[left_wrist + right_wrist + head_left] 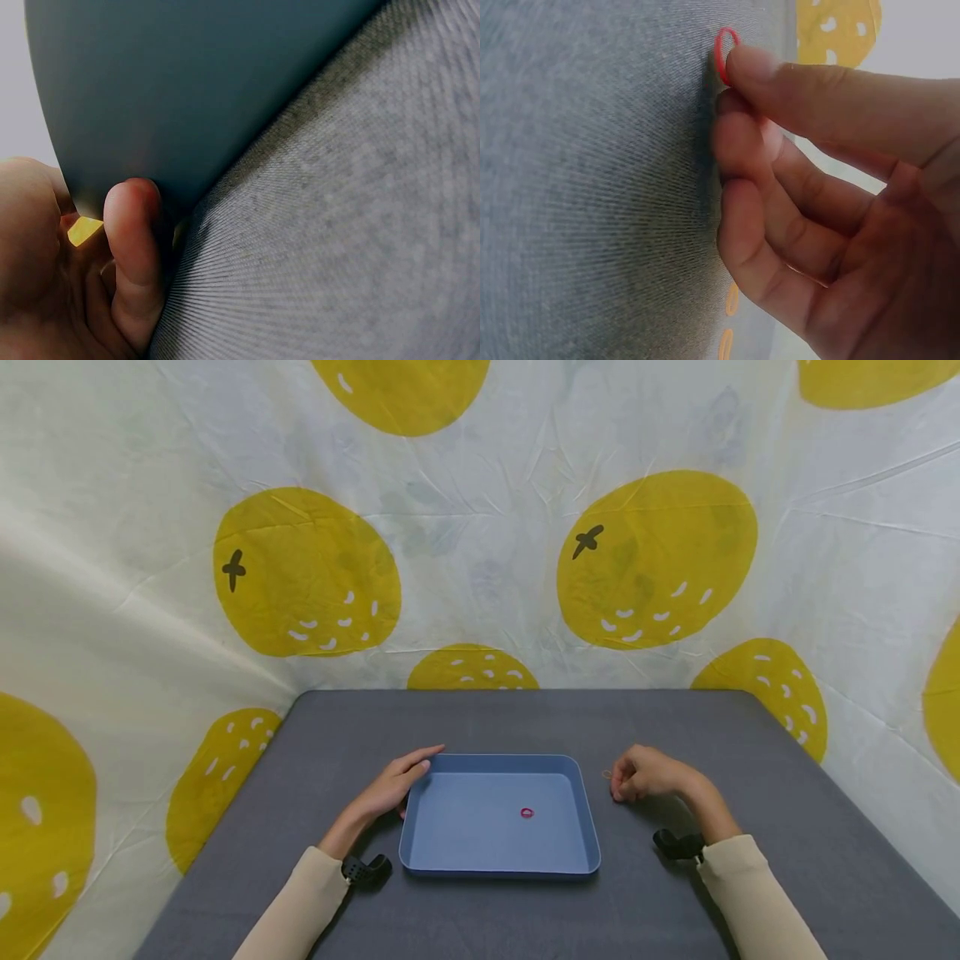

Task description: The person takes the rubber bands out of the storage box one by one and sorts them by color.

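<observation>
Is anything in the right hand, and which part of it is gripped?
Yes, a small red loop, pinched at its edge by the right hand.

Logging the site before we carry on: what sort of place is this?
Probably a staged work area: a grey table, a fruit-patterned fabric backdrop hanging close around it, and black devices worn at both wrists.

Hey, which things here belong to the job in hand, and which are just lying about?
Job, judging by the hands:
blue tray, touched by the left hand
red loop inside the tray
second red loop, pinched by the right hand

Apparently just lying about:
two orange loops near the right hand, though they may be needed
patterned backdrop, scenery only
</observation>
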`<state>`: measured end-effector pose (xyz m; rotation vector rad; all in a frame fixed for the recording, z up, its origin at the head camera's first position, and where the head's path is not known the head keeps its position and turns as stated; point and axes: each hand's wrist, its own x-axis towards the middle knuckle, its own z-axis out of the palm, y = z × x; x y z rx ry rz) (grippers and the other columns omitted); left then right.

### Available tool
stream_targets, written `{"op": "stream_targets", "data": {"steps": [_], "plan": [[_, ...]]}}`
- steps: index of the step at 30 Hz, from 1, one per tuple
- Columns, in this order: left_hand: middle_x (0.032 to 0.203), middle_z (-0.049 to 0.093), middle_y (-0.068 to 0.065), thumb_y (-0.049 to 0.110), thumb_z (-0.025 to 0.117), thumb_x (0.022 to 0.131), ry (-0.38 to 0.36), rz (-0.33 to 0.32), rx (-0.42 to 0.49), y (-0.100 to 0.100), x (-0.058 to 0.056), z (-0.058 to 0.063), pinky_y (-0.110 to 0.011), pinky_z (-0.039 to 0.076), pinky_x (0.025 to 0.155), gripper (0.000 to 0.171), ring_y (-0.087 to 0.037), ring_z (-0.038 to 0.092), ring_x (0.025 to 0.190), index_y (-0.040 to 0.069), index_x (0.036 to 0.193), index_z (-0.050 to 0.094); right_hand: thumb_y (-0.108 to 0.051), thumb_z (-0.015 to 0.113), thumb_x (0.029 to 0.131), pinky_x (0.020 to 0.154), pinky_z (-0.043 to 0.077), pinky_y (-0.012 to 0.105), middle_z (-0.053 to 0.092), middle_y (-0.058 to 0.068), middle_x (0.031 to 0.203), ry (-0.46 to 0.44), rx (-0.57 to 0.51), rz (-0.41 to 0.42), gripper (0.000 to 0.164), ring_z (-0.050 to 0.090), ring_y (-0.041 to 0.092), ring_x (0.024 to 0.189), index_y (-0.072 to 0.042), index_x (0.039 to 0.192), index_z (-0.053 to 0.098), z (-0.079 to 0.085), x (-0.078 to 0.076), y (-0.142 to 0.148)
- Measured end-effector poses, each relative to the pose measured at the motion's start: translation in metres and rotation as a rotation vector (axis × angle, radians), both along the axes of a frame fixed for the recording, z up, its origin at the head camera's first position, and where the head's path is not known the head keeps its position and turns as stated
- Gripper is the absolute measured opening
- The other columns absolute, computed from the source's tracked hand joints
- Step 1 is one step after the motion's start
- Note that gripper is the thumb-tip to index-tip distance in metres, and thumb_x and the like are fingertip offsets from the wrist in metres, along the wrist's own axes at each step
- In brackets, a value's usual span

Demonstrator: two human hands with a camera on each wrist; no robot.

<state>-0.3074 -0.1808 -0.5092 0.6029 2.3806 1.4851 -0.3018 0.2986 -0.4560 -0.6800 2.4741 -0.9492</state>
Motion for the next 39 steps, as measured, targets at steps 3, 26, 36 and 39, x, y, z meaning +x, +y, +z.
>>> {"op": "stream_targets", "data": {"steps": [3, 26, 36, 39], "plan": [[0.157, 0.045, -0.018, 0.034, 0.038, 0.114, 0.0, 0.002, 0.0, 0.0, 0.0, 0.0, -0.035, 0.051, 0.044, 0.046, -0.018, 0.051, 0.045, 0.027, 0.16, 0.042, 0.008, 0.069, 0.078, 0.056, 0.048, 0.023, 0.07, 0.008, 0.075, -0.002, 0.0, 0.004, 0.008, 0.056, 0.01, 0.062, 0.002, 0.082, 0.073, 0.0, 0.001, -0.001], [0.155, 0.047, -0.019, 0.032, 0.038, 0.114, -0.028, -0.005, 0.021, 0.002, -0.002, 0.001, -0.033, 0.049, 0.042, 0.045, -0.017, 0.05, 0.044, 0.029, 0.159, 0.042, 0.007, 0.067, 0.082, 0.059, 0.051, 0.029, 0.069, 0.006, 0.076, -0.005, 0.012, -0.039, 0.008, 0.058, 0.015, 0.068, 0.002, 0.083, 0.073, 0.002, 0.004, 0.003], [0.157, 0.046, -0.019, 0.032, 0.038, 0.114, -0.015, -0.008, 0.008, 0.0, 0.0, 0.003, -0.034, 0.05, 0.043, 0.046, -0.016, 0.05, 0.044, 0.029, 0.16, 0.041, 0.002, 0.068, 0.09, 0.06, 0.05, 0.029, 0.068, 0.006, 0.075, 0.061, 0.021, -0.086, 0.006, 0.058, 0.015, 0.068, 0.0, 0.086, 0.073, 0.012, 0.004, 0.003], [0.156, 0.047, -0.018, 0.031, 0.038, 0.114, -0.018, -0.004, 0.007, 0.001, 0.001, 0.002, -0.033, 0.05, 0.043, 0.045, -0.016, 0.049, 0.044, 0.029, 0.16, 0.041, 0.0, 0.068, 0.091, 0.061, 0.049, 0.029, 0.067, 0.005, 0.075, 0.079, 0.022, -0.094, 0.007, 0.057, 0.013, 0.068, -0.001, 0.087, 0.074, 0.014, 0.005, 0.002]]}}
